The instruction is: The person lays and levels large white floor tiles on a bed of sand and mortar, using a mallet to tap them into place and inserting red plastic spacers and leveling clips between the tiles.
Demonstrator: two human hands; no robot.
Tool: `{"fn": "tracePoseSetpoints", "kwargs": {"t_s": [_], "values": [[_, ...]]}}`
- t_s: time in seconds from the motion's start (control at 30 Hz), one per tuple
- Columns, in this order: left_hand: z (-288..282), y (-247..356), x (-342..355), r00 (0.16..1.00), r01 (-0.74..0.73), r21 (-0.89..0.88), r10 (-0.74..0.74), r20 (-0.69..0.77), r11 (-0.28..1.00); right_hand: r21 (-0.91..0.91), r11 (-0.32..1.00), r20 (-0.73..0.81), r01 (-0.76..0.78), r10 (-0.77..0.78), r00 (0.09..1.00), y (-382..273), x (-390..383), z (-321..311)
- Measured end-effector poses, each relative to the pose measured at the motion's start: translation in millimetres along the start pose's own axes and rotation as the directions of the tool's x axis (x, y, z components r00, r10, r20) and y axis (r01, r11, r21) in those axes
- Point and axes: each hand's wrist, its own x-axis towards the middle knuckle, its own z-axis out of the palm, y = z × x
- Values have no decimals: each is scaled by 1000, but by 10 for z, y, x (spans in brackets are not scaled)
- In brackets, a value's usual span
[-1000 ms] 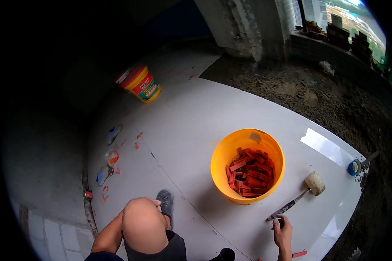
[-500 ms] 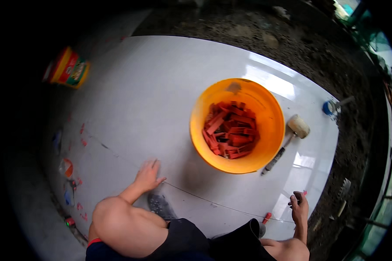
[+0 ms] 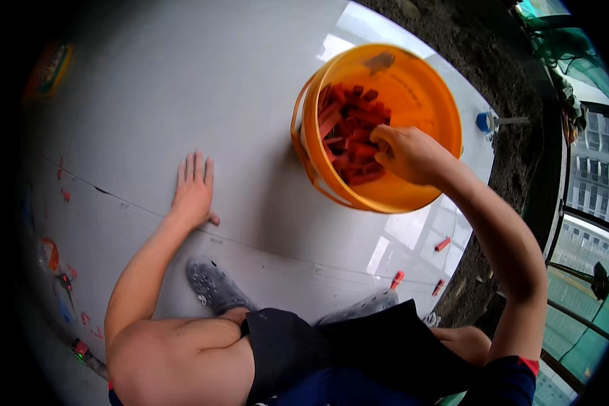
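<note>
My left hand [image 3: 193, 193] lies flat on the pale, glossy tile floor [image 3: 250, 81], fingers stretched, beside a joint line between tiles. It holds nothing. At the right, my right hand [image 3: 404, 154] reaches down into a yellow-orange bucket [image 3: 419, 74]. Its fingers are curled together against a heap of red plastic wedges [image 3: 348, 128]; whatever lies between the fingertips is hidden. The bucket tilts toward me a little, its handle [image 3: 298, 128] hanging on the left side.
Loose red wedges [image 3: 397, 279] lie on the tile near my right shoe [image 3: 358, 308]. A blue-ended tool [image 3: 485, 122] rests by the dark soil edge [image 3: 514, 149] at the right. A colourful bucket [image 3: 53, 70] stands far left, with orange and red scraps [image 3: 49, 254] nearer.
My right hand has gone from beside my knee into the bucket, onto the wedges. The left hand stays flat on the floor. The view has shifted and turned; the mallet no longer shows.
</note>
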Motion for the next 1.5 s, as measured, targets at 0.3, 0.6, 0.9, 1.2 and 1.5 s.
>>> {"fn": "tracePoseSetpoints", "kwargs": {"t_s": [0.3,0.6,0.9,1.2,1.5], "values": [[167,-20,225,931,-70,-225,-18,-365,972,-389,913,103,120,-86,991,29,549,501],[367,54,694,724,-290,-264,31,-689,920,-111,974,-38,-196,193,981,5,629,512],[364,-35,687,717,-315,-304,15,-697,899,115,916,-221,-385,402,889,-213,312,-134],[175,-202,151,882,-348,-888,-216,-420,301,952,288,-244,105,503,829,-1314,-948,-495],[-153,378,-787,783,142,-966,622,-24,-216,993,-17,122,-121,102,987,-1828,-217,1304]]}}
